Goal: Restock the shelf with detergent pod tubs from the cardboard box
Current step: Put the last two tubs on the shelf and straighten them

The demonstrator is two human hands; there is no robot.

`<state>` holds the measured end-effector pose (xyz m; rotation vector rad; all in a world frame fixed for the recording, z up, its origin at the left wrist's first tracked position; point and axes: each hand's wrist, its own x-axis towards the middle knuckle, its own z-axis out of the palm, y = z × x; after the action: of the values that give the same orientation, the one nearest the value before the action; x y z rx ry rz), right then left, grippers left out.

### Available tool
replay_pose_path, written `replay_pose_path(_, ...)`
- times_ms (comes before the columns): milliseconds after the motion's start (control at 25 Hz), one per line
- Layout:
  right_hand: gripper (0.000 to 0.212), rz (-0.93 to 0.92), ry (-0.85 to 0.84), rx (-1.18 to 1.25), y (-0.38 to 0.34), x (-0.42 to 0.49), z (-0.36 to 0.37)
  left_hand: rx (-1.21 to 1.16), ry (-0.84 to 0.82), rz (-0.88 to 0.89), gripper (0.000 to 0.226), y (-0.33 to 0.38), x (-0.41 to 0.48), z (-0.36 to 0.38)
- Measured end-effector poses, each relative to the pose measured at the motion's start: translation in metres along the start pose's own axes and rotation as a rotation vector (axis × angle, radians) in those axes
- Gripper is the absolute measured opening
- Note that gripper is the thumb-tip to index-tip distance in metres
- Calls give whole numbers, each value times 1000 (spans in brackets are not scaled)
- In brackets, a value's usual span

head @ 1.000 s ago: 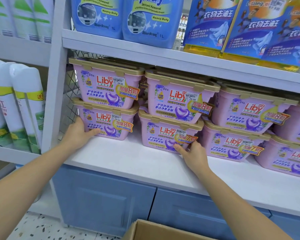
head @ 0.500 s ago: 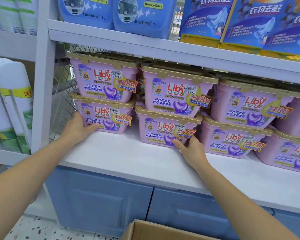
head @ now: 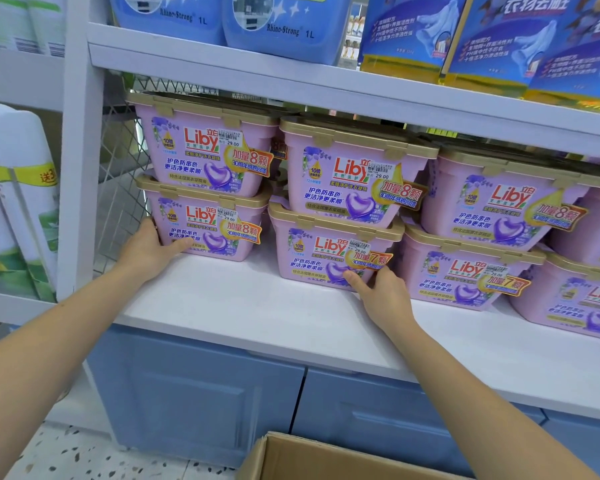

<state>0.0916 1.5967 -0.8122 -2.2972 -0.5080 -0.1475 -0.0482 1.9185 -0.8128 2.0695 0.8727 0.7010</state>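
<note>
Your fingers (head: 179, 243) on the left hand (head: 149, 249) lie flat and spread against the lower left corner of the bottom-left tub (head: 205, 225), thumb along its front, not closed around it. Your right hand (head: 381, 296) rests fingertips on the front base of the bottom-middle tub (head: 329, 251), likewise open. Both pink tubs sit on the white shelf (head: 257, 313), each under another tub, gold-lidded and marked "Liby", price stickers reading 29.00. Blue jugs (head: 284, 26) above read "Rhino-Strong 1L". An open cardboard box (head: 312, 459) sits below.
</note>
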Motion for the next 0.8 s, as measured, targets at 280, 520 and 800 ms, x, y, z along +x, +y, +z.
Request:
replay_pose_path(280, 38, 41, 23, -55, -5, 3, 7, -20, 5, -30, 53, 4, -1, 2)
replay_pose_path(520, 45, 48, 2, -37, -2, 6, 7, -2, -52, 26, 51, -1, -1, -2)
replay_pose_path(800, 44, 34, -22, 125, 7, 9, 9, 25, -97, 58, 50, 2, -4, -1)
